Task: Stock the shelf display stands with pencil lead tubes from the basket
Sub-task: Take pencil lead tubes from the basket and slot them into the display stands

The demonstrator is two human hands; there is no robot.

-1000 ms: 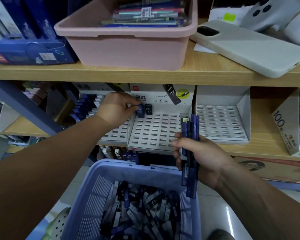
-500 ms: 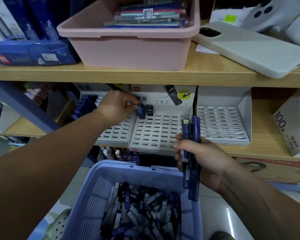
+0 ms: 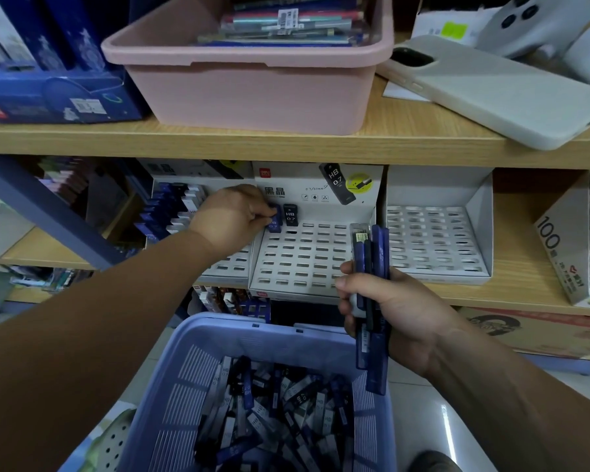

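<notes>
Your one view comes from the wide camera on your head, facing forward and tilted down along both forearms. It sits close to the shelving. The upper shelf board (image 3: 286,146) crosses above the middle of the frame, seen slightly from above, so you look into the pink tub (image 3: 252,97). The middle display stand (image 3: 304,260) lies at centre, faced almost squarely. The basket (image 3: 191,386) is right beneath the lens, seen from above. Your left hand (image 3: 234,216), pinching a lead tube (image 3: 275,221), reaches farthest in. Your right hand (image 3: 399,315), gripping a bundle of tubes (image 3: 377,247), sits nearer the lens.
</notes>
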